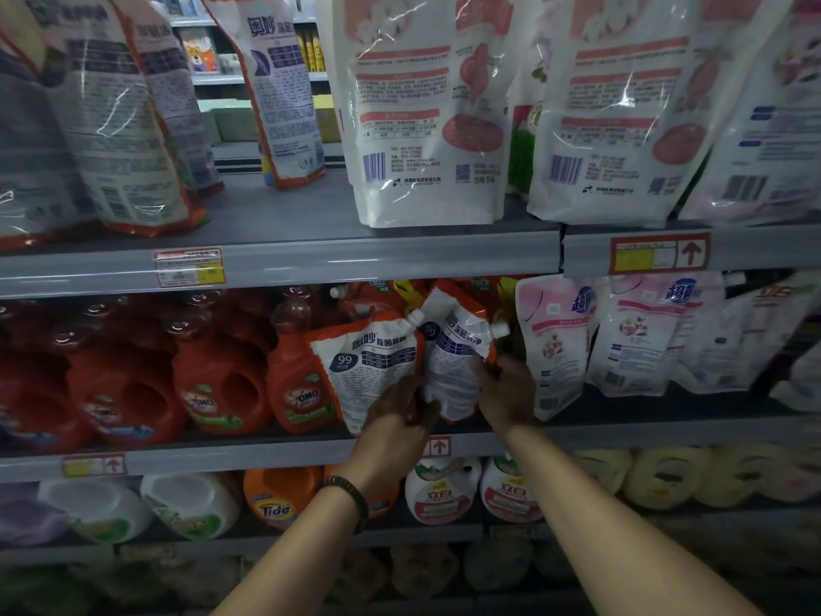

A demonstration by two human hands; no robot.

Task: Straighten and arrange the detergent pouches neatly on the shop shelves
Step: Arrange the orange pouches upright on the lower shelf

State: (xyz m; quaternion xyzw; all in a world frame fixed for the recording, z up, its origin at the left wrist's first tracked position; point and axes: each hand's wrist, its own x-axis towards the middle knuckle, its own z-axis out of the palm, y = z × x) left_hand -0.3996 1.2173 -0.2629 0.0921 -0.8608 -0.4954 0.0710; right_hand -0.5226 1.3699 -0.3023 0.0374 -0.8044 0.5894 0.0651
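centre of frame, on the mid shelf [275, 453]: two orange-and-white spouted detergent pouches side by side, printed backs facing out. left hand [391, 413] has fingers curled round the lower right corner of the left pouch [371, 362], which leans against the orange omo bottles [302, 393] to its left. right hand [506, 393] grips the right edge of the right pouch [453, 349] — fingers wrapped onto it, spout pointing to upper right. pink pouches [557, 340] stand just right of that hand. beaded bracelet [346, 493] on left wrist. top of frame — big white-pink pouches [426, 104] upright on the shelf above.
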